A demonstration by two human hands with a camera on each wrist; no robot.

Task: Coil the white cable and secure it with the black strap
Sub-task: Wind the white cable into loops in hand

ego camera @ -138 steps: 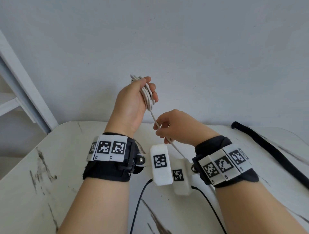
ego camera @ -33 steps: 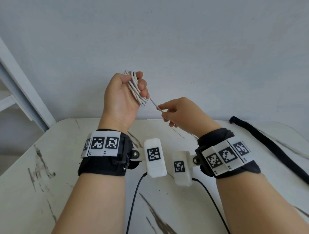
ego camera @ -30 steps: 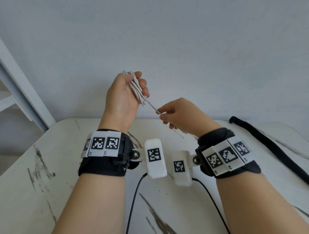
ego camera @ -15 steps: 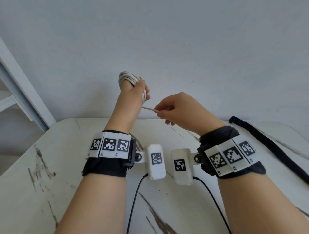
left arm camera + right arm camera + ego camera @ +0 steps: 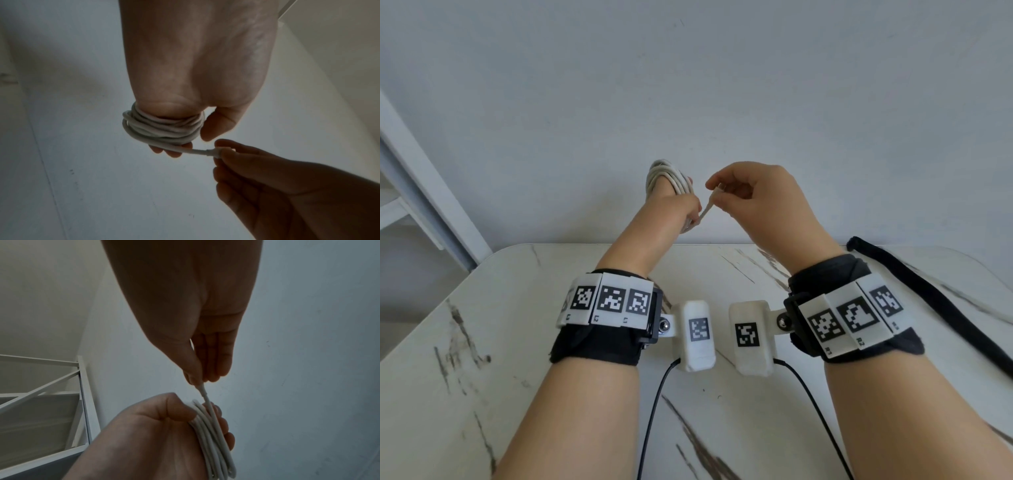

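Note:
The white cable (image 5: 665, 178) is wound in several loops round the fingers of my left hand (image 5: 678, 205), raised above the table's far edge. In the left wrist view the coil (image 5: 162, 128) circles the fingers below the palm. In the right wrist view the left thumb (image 5: 174, 410) presses on the loops (image 5: 213, 443). My right hand (image 5: 717, 192) pinches the cable's short free end (image 5: 203, 151) just right of the coil, thumb against fingertips (image 5: 197, 381). The black strap (image 5: 928, 294) lies flat on the table at the right, untouched.
The white marble-patterned table (image 5: 517, 342) lies below both forearms, its far edge against a plain wall. A white shelf frame (image 5: 61, 378) stands at the left. Two thin black wires (image 5: 650, 421) trail from the wrist cameras across the table toward me.
The loose length between the hands has shrunk to a short tail. My left hand has turned and moved right; my right hand has risen and come close to the coil.

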